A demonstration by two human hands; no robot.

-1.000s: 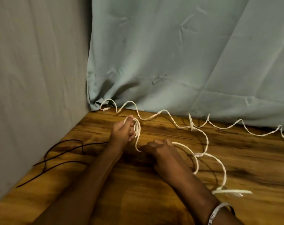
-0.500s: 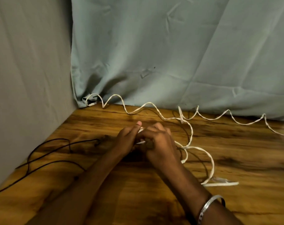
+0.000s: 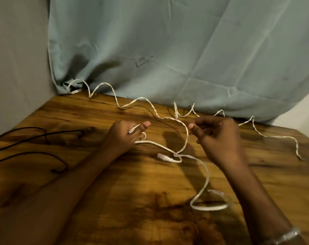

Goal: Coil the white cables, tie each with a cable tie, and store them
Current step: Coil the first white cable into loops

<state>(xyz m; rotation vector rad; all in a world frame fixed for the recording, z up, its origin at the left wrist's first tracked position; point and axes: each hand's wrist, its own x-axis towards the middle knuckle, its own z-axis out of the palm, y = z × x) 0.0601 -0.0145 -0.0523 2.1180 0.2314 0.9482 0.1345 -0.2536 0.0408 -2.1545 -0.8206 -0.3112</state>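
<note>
a: white cable (image 3: 186, 138), thin and kinked into wavy bends, runs along the back edge of the wooden surface (image 3: 114, 191) from the left corner out to the right.
b: how many white ones can you count?
a: i cannot tell for sure; the strands cross near the middle, where a small white plug (image 3: 161, 156) lies flat on the wood. a flatter white loop curls on the surface nearer the person, beside the right forearm.
b: and the grip?
a: left hand (image 3: 122, 137) pinches a short piece of the white cable between thumb and fingers, with more of it bunched under the palm. right hand (image 3: 219, 137) is raised just off the surface, fingers curled; whether it pinches a strand i cannot tell.
b: anything else?
a: one thin black cord (image 3: 35, 137) looping at the left, a creased pale green cloth (image 3: 167, 50) hanging behind, and a silver bangle (image 3: 284, 236) on the right wrist.
</note>
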